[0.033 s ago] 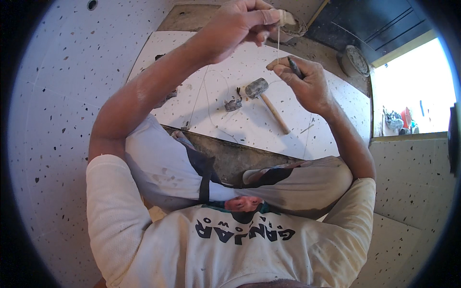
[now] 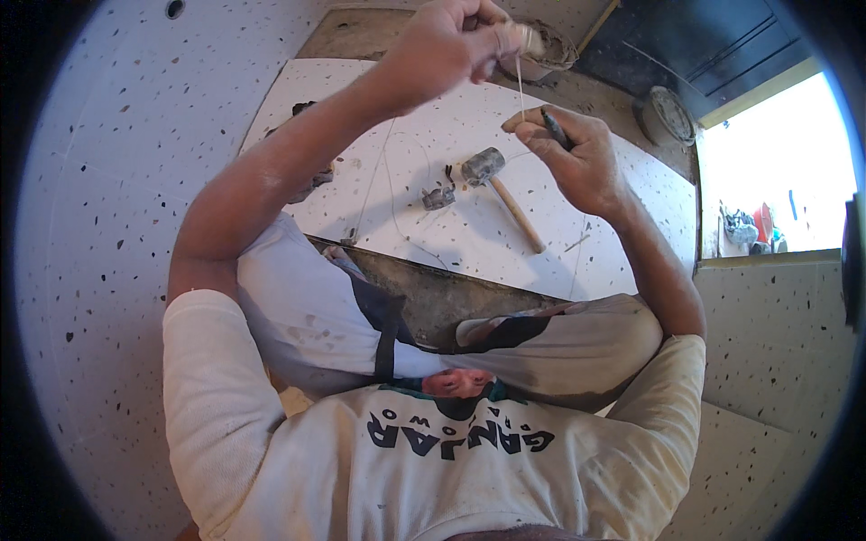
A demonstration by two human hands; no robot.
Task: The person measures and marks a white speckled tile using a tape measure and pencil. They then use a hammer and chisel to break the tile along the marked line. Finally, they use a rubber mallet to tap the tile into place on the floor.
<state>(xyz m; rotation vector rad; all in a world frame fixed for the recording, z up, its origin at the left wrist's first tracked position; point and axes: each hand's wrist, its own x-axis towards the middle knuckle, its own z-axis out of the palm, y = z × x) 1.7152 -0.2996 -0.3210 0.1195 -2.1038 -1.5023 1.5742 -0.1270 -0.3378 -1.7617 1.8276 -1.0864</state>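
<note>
My left hand (image 2: 451, 50) is raised at the top of the view. Its fingers are closed round a small pale bundle of wound string (image 2: 534, 41), blurred by motion. From there a taut string (image 2: 520, 87) drops to my right hand (image 2: 577, 153), which pinches its lower end between thumb and forefinger. A dark pen-like tool (image 2: 554, 129) sticks out of the same right hand. Below the hands, a mallet with a grey head (image 2: 483, 167) and a wooden handle (image 2: 518, 215) lies on a white speckled slab (image 2: 361, 171). Beside it rests a small grey lump (image 2: 438, 197).
Thin string (image 2: 391, 194) trails in loops across the slab. Dark items (image 2: 311, 185) lie partly hidden behind my left forearm. Beyond the slab stand a mortar-crusted bucket (image 2: 546, 61) and another round container (image 2: 667, 115). Speckled walls (image 2: 117, 225) rise at the sides; a bright opening is at right.
My left hand has turned and shifted slightly, with the string bundle tilting in it. My right hand stays in nearly the same place.
</note>
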